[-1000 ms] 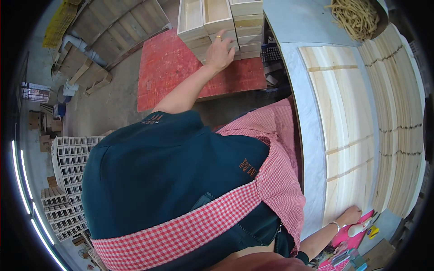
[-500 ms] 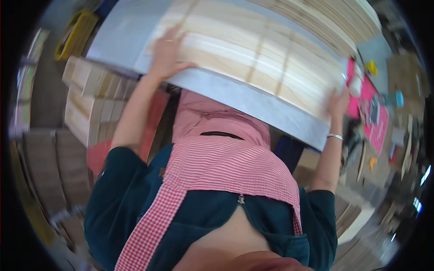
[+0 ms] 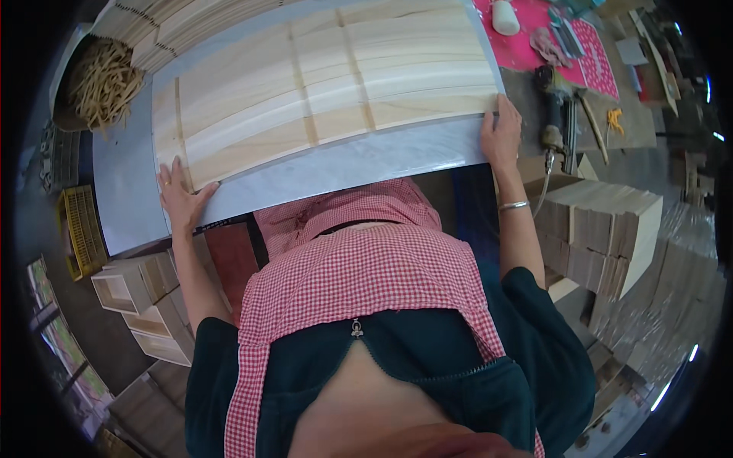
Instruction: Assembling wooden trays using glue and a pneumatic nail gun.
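Observation:
A wide panel of pale wooden slats (image 3: 328, 91) lies on a grey work table (image 3: 366, 164) in front of me. My left hand (image 3: 179, 197) rests flat on the panel's left near corner, fingers spread, a ring on one finger. At the panel's right near corner my right hand (image 3: 500, 131) presses with open fingers, and a bracelet sits on that wrist. Neither hand grips anything. My red checked apron and dark top fill the lower middle of the view.
A bowl of tan rubber bands (image 3: 99, 76) sits at the table's left end. Right of the panel lie a pink mat (image 3: 588, 46) with small items and a power tool (image 3: 553, 103). Wooden boxes (image 3: 141, 294) stand lower left, stacked boards (image 3: 603, 229) at right, a yellow crate (image 3: 80, 229) at left.
My view has swung from the floor stacks to the table. My left hand left the wooden boxes and came to the panel's left corner; my right hand moved to its right corner.

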{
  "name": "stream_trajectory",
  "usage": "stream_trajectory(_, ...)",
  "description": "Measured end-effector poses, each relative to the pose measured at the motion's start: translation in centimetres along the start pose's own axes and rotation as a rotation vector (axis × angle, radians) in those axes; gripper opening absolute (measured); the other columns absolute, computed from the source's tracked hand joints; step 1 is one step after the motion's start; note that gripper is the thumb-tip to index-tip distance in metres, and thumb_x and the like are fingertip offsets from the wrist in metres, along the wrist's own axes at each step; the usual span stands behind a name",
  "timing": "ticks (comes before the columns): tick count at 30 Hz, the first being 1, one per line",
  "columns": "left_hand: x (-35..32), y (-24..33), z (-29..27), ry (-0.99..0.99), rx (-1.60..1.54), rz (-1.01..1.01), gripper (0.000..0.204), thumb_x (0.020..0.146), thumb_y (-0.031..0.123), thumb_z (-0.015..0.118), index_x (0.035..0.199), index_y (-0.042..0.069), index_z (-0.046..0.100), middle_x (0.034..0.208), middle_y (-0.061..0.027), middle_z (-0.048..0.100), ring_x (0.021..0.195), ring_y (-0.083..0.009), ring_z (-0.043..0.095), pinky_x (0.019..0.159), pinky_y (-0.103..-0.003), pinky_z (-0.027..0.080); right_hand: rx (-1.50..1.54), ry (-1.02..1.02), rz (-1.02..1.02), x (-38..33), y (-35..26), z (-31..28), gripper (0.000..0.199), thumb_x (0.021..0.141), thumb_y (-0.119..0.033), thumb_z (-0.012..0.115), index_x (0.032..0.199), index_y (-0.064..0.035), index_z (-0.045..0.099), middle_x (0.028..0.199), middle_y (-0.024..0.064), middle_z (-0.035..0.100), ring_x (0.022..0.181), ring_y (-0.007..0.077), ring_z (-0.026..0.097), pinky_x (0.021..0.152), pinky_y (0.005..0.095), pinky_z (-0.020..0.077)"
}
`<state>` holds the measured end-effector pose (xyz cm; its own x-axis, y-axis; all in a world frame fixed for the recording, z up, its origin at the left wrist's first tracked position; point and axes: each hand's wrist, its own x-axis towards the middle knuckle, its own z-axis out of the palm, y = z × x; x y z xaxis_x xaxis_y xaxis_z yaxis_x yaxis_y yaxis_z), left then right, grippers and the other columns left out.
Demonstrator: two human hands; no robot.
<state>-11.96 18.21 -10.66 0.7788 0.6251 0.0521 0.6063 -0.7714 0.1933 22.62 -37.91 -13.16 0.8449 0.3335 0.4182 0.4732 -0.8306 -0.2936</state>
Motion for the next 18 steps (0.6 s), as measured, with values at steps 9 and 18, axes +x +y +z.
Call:
stream_trajectory(9,-0.5,-2.1,0.0,0.041,-0.178,-0.124,0.1,0.071,0.048,0.088,0.149,0.004,0.045,0.157,-0.0321,0.031,0.143,-0.0451,0.036,0.115,-0.049,0.033,0.075,0.098,0.076,2.8,-1.7,1.8,0.041,0.086,-0.004,0.06,0.126,0.0035,0.059,0.125,0.0224,0.063,0.109,0.041,0.059,0.098,0.0445,0.0468)
stream_trajectory(18,-0.2,-1.0,0.2,0.117,-0.12,-0.13,0.09,0.078,0.046,0.084,0.145,-0.002,0.048,0.153,-0.0331,0.037,0.138,-0.0446,0.042,0.113,-0.046,0.036,0.03,0.179,0.09,3.7,-2.3,2.1,0.036,0.085,-0.004,0.06,0.12,0.0027,0.061,0.116,0.0207,0.064,0.105,0.0391,0.059,0.096,0.0439,0.0461)
